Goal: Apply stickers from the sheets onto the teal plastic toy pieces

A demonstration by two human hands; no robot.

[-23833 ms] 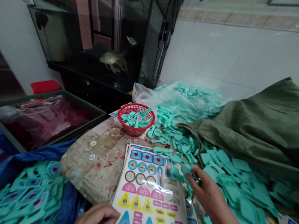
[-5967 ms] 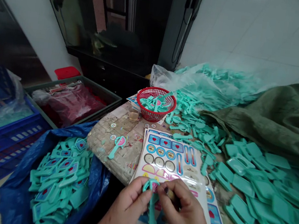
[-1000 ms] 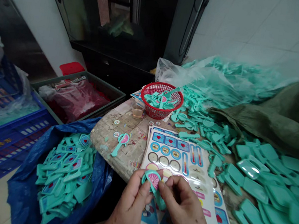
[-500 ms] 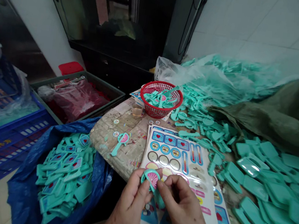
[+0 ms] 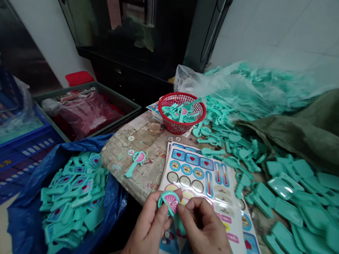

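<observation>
Between my two hands, over the near edge of the sticker sheets (image 5: 192,163), is a small teal plastic toy piece (image 5: 165,196) with a round head. A pink fan-shaped dial sticker (image 5: 171,202) lies on its face. My left hand (image 5: 147,228) grips the head from the left, thumb pressed near the sticker's lower edge. From the right, my right hand (image 5: 208,232) pinches the piece, its thumb at the sticker's right edge; the other fingers are curled and partly hide the handle. A similar piece with a pink dial (image 5: 136,163) rests on the table (image 5: 121,137).
Behind the sheets stands a red basket (image 5: 179,128) holding teal pieces. Loose teal parts (image 5: 291,201) cover the table's right side, beside a green cloth (image 5: 320,117). At lower left, a blue bag (image 5: 22,220) holds stickered pieces. A small clear cup (image 5: 154,127) stands near the basket.
The held piece has shifted very slightly left in view, and its head is tilted a little differently. Both hands keep nearly the same grip; the surroundings look the same.
</observation>
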